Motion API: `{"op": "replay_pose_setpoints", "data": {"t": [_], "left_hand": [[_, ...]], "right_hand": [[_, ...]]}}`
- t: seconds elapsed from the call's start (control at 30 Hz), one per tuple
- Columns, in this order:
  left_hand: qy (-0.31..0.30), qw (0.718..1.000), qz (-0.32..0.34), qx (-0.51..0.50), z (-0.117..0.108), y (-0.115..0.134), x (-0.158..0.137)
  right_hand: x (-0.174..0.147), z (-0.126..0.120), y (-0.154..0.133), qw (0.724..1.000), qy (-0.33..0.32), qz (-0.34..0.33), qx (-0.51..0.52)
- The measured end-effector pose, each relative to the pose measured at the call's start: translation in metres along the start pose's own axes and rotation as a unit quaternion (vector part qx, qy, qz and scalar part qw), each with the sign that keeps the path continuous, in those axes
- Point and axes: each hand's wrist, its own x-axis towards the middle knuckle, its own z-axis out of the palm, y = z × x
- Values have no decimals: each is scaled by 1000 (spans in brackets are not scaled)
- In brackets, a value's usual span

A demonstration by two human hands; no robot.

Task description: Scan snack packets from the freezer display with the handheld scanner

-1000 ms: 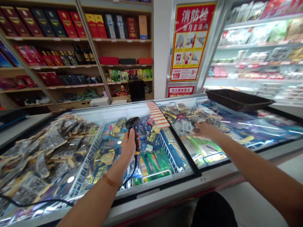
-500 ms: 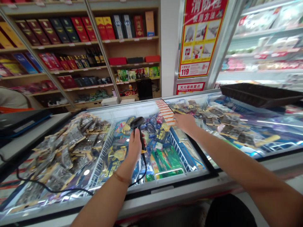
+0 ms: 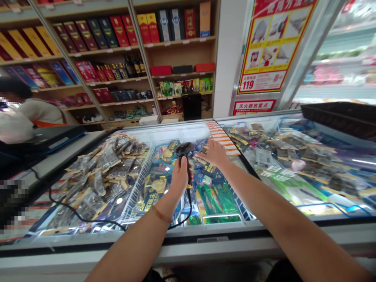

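Apparently midway: one scanner (image 3: 185, 148), gripped in the left hand (image 3: 179, 176); right hand (image 3: 217, 154) over the freezer (image 3: 235, 248), its hold unclear; heaped packets (image 3: 107, 158) at left, scattered packets (image 3: 315, 156) remaining at right.

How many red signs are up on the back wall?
2: the large sign, running off the picture's top, and the small sign right below it, partly hidden. Others may be out of view.

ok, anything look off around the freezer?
Mostly the brown-edged packets left of the white wire basket: a loose heap, strewn at all angles. Also the black cable, lying slack in loose curves beside them. No spill or damage that I can see; fine detail is blurred.
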Motion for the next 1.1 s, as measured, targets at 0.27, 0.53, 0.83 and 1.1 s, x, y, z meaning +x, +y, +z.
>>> {"op": "replay_pose_setpoints", "data": {"t": [0.27,0.53,0.83,1.1], "left_hand": [[-18,1000,-10,11,1,2,-3],[-41,999,-23,19,3,6,-9],[-70,995,-46,49,6,14,-15],[-103,992,-35,61,5,10,-15]], "right_hand": [[24,14,28,978,-21,11,205],[38,3,44,869,164,-9,468],[41,2,46,864,59,-17,499],[39,10,45,866,-10,51,497]]}}
